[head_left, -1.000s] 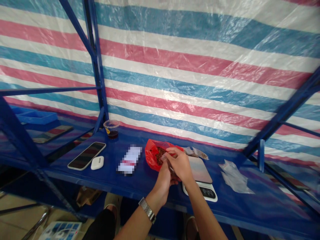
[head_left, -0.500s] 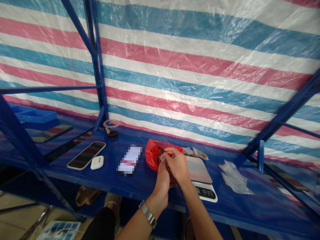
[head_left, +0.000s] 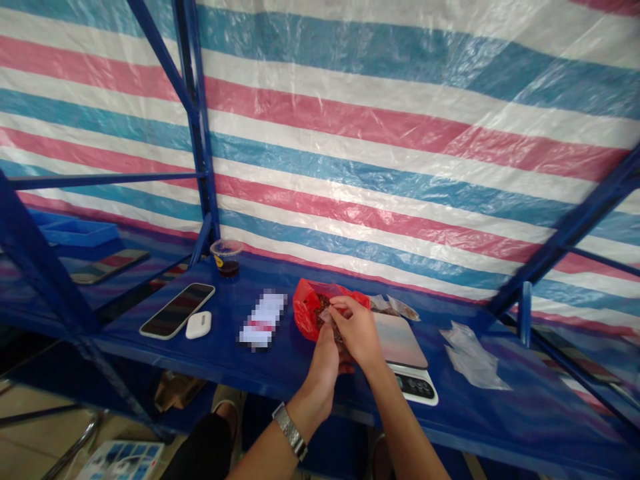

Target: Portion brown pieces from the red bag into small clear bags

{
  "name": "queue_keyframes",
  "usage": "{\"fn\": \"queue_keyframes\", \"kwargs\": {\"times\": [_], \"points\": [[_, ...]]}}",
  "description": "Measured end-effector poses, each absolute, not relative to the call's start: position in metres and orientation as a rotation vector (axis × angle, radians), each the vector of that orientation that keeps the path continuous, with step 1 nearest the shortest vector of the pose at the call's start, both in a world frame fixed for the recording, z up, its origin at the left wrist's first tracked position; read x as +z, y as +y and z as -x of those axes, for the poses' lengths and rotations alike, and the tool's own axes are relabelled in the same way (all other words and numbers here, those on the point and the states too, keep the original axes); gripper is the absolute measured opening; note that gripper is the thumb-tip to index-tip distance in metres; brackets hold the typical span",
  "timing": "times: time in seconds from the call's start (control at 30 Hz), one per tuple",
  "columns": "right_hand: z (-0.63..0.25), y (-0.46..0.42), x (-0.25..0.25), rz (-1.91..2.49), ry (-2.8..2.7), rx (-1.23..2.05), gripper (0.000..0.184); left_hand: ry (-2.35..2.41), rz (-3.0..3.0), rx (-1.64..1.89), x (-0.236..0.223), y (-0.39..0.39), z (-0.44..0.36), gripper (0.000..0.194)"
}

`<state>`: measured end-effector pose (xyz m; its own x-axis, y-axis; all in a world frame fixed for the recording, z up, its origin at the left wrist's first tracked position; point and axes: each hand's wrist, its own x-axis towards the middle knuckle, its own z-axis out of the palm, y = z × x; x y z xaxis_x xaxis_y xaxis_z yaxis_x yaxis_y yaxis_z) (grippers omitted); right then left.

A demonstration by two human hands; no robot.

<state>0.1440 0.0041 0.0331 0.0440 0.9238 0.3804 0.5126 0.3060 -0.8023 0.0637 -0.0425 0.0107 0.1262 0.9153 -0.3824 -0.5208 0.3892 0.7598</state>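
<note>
Both my hands meet over the blue shelf [head_left: 225,360], just in front of an open red plastic bag [head_left: 306,308] with dark reddish-brown bits inside. My right hand [head_left: 356,330] pinches a small clear pouch [head_left: 331,318] with thumb and fingers. My left hand [head_left: 323,363], with a metal watch on its wrist, is curled beneath the right and grips the pouch's lower part, which is mostly hidden. A small digital scale [head_left: 405,350] lies right beside my right hand.
On the shelf lie a phone [head_left: 177,310], a white earbud case [head_left: 199,325], a blurred white packet [head_left: 261,320], a plastic cup with dark liquid [head_left: 227,257], filled small pouches [head_left: 395,305] and loose empty clear pouches [head_left: 470,357]. A blue upright [head_left: 200,133] stands at the left.
Both hands have stayed at the red bag, shifting only slightly. The view has drifted a little to the right.
</note>
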Motion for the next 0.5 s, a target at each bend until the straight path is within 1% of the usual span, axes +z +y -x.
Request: {"fn": "queue_keyframes", "kwargs": {"times": [0.27,0.5], "points": [[-0.1446,0.0042,0.0306,1.342,-1.585,0.543,0.021,0.935,-0.418,1.115,0.0055,-0.0387,-0.0670,0.049],[-0.1497,0.0031,0.0344,1.309,-1.564,0.577,0.023,0.946,-0.597,1.177,0.0069,-0.0374,-0.0650,0.052]]}}
